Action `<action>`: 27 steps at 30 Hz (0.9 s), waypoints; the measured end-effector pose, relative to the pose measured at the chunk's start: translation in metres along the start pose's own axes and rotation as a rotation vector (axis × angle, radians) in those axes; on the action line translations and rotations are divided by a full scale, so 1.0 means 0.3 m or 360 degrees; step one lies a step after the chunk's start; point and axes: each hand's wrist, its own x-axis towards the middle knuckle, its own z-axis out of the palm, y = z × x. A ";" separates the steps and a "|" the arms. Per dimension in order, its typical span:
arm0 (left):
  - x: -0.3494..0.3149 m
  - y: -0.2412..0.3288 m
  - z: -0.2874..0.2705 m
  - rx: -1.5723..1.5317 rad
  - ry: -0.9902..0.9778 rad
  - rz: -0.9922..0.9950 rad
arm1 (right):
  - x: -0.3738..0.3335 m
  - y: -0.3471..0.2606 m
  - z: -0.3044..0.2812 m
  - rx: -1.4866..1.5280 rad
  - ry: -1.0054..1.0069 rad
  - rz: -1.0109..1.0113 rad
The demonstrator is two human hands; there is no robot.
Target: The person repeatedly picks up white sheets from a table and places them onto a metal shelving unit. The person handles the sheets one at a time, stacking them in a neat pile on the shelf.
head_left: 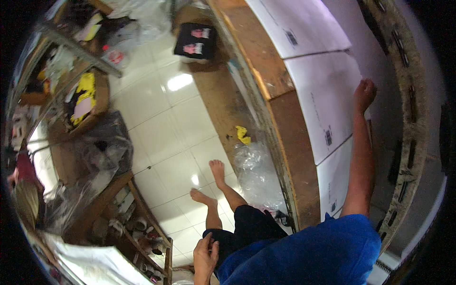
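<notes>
My right arm stretches along a row of white boxes on the wooden shelf at my right. My right hand point(365, 92) is closed at the far edge of the middle white box point(320, 99). Whatever its fingers hold, if anything, is hidden. One more white box point(299, 26) lies beyond, and a nearer white box point(334, 178) is partly covered by my arm. My left hand point(205, 254) hangs beside my dark shorts, holding nothing, its fingers loosely bent and thumb apart.
The wooden shelf point(299, 137) has a metal edge. Below it, clear plastic wrap point(256, 171) and a yellow scrap point(242, 135) lie on cardboard point(211, 95). A black printed package point(194, 42) sits farther off. Racks, an opened carton point(100, 92) and a wooden rack point(142, 213) line the left.
</notes>
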 end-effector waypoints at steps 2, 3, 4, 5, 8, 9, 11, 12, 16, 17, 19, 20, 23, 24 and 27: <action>-0.052 0.025 -0.037 -0.0022 0.0109 0.0105 | -0.110 -0.256 -0.060 0.0972 0.0111 0.0071; -0.077 0.057 -0.072 -0.0028 0.0175 0.0153 | -0.158 -0.421 -0.155 0.0951 0.0022 -0.0056; -0.115 0.087 -0.114 -0.0041 0.0254 0.0188 | -0.213 -0.560 -0.250 0.1287 -0.0057 -0.0166; -0.156 0.122 -0.168 -0.0047 0.0298 0.0192 | -0.281 -0.685 -0.330 0.1586 -0.0163 -0.0124; -0.306 0.146 -0.289 -0.0168 0.0518 0.0300 | -0.452 -0.963 -0.656 0.2075 -0.0687 -0.0230; -0.357 0.138 -0.337 -0.0172 0.0588 0.0359 | -0.542 -1.008 -0.708 0.2259 -0.0893 -0.0218; -0.472 0.108 -0.431 -0.0180 0.0759 0.0427 | -0.707 -1.101 -0.831 0.2464 -0.1459 -0.0075; -0.528 0.080 -0.475 -0.0187 0.0833 0.0449 | -0.790 -1.139 -0.889 0.2398 -0.1568 -0.0150; -0.847 -0.052 -0.583 -0.0050 0.1322 0.0580 | -1.177 -1.060 -0.992 0.2400 -0.2160 0.0012; -0.912 -0.097 -0.622 -0.0046 0.1441 0.0525 | -1.279 -1.029 -0.965 0.2338 -0.2303 0.0114; -1.016 -0.197 -0.699 0.0030 0.1711 0.0437 | -1.419 -0.981 -1.012 0.1988 -0.2148 -0.0174; -1.069 -0.235 -0.737 0.0101 0.1807 0.0393 | -1.456 -0.962 -1.068 0.1914 -0.2286 -0.0118; -1.154 -0.271 -0.785 0.0324 0.1898 0.0218 | -1.575 -0.834 -1.076 0.1486 -0.2549 -0.0022; -1.188 -0.289 -0.797 0.0356 0.1877 0.0169 | -1.581 -0.816 -1.109 0.1428 -0.2665 0.0000; -1.249 -0.348 -0.786 0.0320 0.1836 0.0129 | -1.538 -0.724 -1.196 0.1261 -0.2863 0.0107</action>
